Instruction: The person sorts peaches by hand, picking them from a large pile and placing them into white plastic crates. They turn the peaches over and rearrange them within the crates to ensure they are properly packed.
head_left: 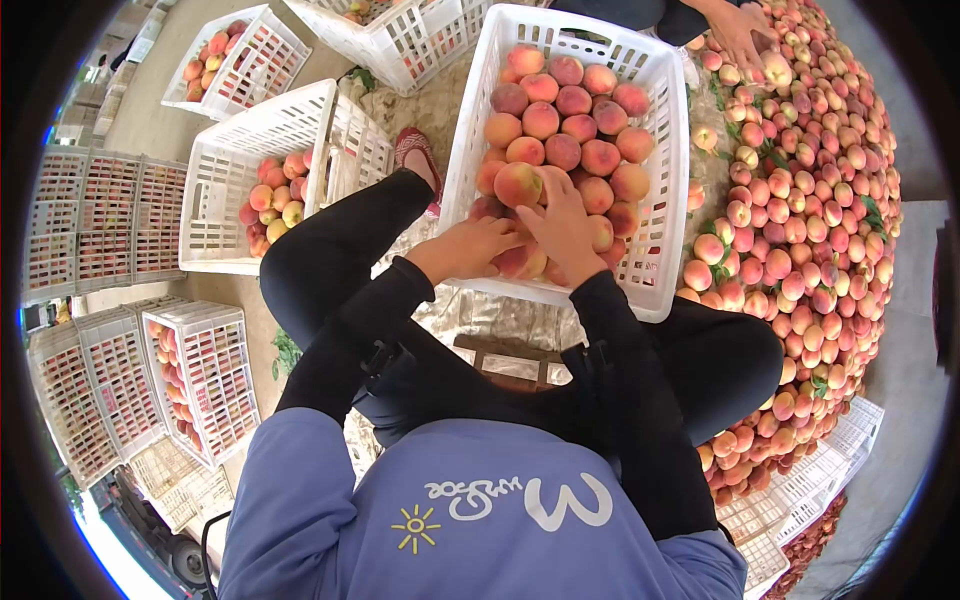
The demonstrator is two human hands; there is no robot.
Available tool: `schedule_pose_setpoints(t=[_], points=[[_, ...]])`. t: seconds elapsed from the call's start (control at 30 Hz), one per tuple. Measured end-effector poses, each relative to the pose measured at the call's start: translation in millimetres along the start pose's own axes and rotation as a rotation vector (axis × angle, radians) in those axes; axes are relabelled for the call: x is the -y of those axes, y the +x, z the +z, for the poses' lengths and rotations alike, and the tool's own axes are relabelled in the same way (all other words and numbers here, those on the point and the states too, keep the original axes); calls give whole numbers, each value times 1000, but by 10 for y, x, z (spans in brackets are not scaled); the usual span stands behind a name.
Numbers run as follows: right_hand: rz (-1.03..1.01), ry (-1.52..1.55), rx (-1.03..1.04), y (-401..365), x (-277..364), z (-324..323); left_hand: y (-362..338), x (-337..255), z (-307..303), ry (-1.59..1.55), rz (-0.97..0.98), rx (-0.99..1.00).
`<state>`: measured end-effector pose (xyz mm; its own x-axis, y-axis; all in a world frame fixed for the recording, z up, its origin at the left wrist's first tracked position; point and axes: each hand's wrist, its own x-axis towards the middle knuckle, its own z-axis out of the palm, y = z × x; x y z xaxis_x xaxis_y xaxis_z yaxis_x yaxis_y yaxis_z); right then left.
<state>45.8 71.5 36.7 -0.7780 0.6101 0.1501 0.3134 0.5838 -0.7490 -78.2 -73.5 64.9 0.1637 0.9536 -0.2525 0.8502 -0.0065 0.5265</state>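
Note:
A white plastic crate (672, 200) in front of me holds several layers of red-yellow peaches (562, 152). Raised over the others is one larger-looking peach (518, 185), gripped between the thumb and fingers of my right hand (562, 228). My left hand (468, 246) is inside the crate's near left corner, its fingers curled over a peach (520, 262) low in the crate. Part of that peach and the left fingertips are hidden by the hands.
On my right lies a large heap of peaches (800, 230), where another person's hand (738, 38) touches the fruit at the top. Part-filled crates (215, 200) stand left and ahead. Stacked crates (200, 370) are farther left. My bent legs flank the crate.

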Motion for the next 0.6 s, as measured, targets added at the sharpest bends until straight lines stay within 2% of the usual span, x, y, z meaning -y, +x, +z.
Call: schedule_pose_setpoints(t=[0.07,0.1,0.17,0.2,0.23,0.33,0.43,0.47,0.53,0.57,0.6], points=[[-163,-120,107,146,-25,103,-10,-59,-67,-22,-18,19],[-166,-120,115,210,-48,127,-47,-141,-64,-37,-55,-20],[-215,-366,180,322,-35,157,-98,-226,5,-60,-109,-64],[-225,-361,193,371,-25,169,-113,-251,56,-4,-120,-139],[-176,-369,249,404,-3,161,-132,-268,100,53,-129,-213],[-118,-347,287,382,6,-3,-103,-264,123,-6,-169,-190],[133,70,416,201,-16,-382,-97,-255,93,-1,-182,-143],[137,60,411,121,21,-498,-90,-258,83,-5,-172,-147],[234,-316,750,-65,76,-715,-81,-258,66,-18,-189,-116],[244,-328,740,-218,24,-739,-76,-261,81,-20,-172,-121],[224,-185,700,-392,-78,-696,-80,-250,109,7,-188,-137]])
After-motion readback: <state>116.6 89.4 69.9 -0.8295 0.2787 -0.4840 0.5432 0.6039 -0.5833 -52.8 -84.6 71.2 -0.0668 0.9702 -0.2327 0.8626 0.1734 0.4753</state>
